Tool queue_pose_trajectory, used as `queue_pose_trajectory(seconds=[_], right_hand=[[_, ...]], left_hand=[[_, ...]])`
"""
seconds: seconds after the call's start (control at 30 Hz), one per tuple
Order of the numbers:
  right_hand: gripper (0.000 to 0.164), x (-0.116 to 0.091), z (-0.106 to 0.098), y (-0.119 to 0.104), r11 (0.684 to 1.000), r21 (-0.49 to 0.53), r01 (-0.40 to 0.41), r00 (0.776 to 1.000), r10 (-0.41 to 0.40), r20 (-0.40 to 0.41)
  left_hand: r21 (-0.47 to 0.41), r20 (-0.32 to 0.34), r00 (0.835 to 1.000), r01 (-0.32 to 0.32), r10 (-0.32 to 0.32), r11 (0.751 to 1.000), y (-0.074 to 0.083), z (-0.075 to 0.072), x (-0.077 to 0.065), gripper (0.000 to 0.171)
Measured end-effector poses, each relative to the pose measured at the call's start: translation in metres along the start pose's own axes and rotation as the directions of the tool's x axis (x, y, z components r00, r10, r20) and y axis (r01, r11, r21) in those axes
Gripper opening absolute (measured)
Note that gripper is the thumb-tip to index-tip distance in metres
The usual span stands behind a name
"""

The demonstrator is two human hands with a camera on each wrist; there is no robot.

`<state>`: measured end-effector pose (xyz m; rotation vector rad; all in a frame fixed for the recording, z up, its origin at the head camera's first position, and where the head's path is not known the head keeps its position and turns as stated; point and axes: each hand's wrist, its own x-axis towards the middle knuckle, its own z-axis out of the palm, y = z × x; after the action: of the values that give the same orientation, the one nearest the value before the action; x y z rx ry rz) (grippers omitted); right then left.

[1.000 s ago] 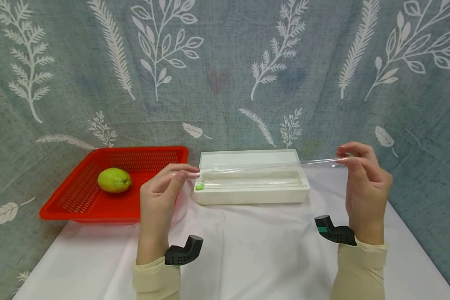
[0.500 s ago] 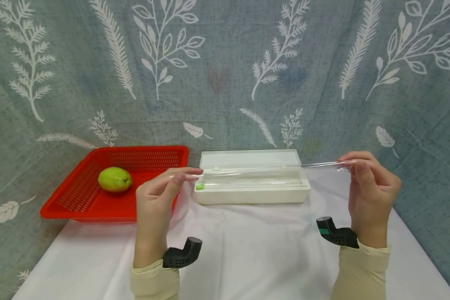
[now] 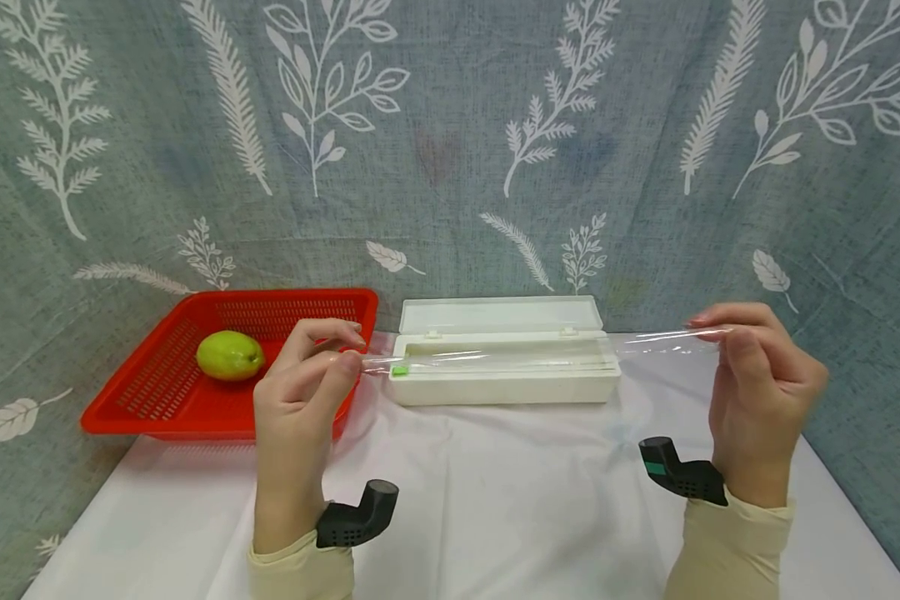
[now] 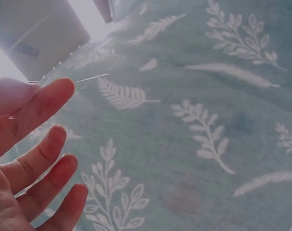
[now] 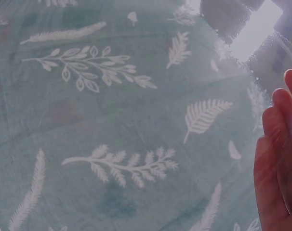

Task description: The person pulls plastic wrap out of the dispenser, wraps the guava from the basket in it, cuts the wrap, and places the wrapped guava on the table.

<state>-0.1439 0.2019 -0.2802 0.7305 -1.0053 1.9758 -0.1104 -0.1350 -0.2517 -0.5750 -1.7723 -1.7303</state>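
A strip of clear plastic wrap spans between both hands, its edge drawn nearly straight. My left hand pinches the left end between thumb and index finger; its other fingers are raised, loosely bent in the left wrist view. The right end is pinched by my right hand, whose thumb and fingertips meet at the film. Behind the strip lies a long white plastic wrap dispenser, its lid tipped back. A small green slider sits at the dispenser's left front edge. In the right wrist view the pinching fingertips are mostly out of frame.
A red perforated plastic basket stands at the left, partly behind my left hand, with a yellow-green fruit inside. A white cloth covers the table. A blue-grey leaf-patterned curtain hangs behind and at the sides.
Both hands have moved apart, the left leftward and the right rightward, and somewhat nearer to me. The film's edge now sits lower across the dispenser. The left hand's upper fingers have lifted off the film.
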Motion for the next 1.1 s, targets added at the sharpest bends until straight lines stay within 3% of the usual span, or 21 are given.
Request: queue_pose_trajectory(seconds=[0.2, 0.43, 0.6, 0.87, 1.1], right_hand=[[0.029, 0.0, 0.004, -0.004, 0.998, -0.001, 0.057, 0.998, -0.057, -0.04], [0.03, 0.002, 0.012, -0.011, 0.988, 0.076, 0.134, 0.987, -0.127, -0.093], [0.033, 0.002, 0.012, -0.013, 0.978, 0.096, 0.186, 0.98, -0.177, -0.096], [0.033, -0.001, 0.006, -0.018, 0.972, 0.115, 0.203, 0.978, -0.196, -0.076], [0.034, -0.003, 0.009, -0.022, 0.95, 0.162, 0.267, 0.961, -0.251, -0.114]], left_hand=[[0.007, -0.011, 0.999, -0.049, 0.049, 0.999, 0.004, -0.003, -0.005, 0.023], [-0.088, -0.009, 0.986, -0.166, 0.166, 0.982, 0.006, -0.004, -0.008, 0.021], [-0.126, -0.035, 0.982, -0.187, 0.184, 0.974, 0.008, -0.004, -0.01, 0.016], [-0.135, -0.061, 0.974, -0.223, 0.216, 0.965, 0.015, -0.003, -0.013, 0.014], [-0.171, -0.071, 0.97, -0.242, 0.233, 0.955, 0.017, -0.005, -0.017, 0.016]])
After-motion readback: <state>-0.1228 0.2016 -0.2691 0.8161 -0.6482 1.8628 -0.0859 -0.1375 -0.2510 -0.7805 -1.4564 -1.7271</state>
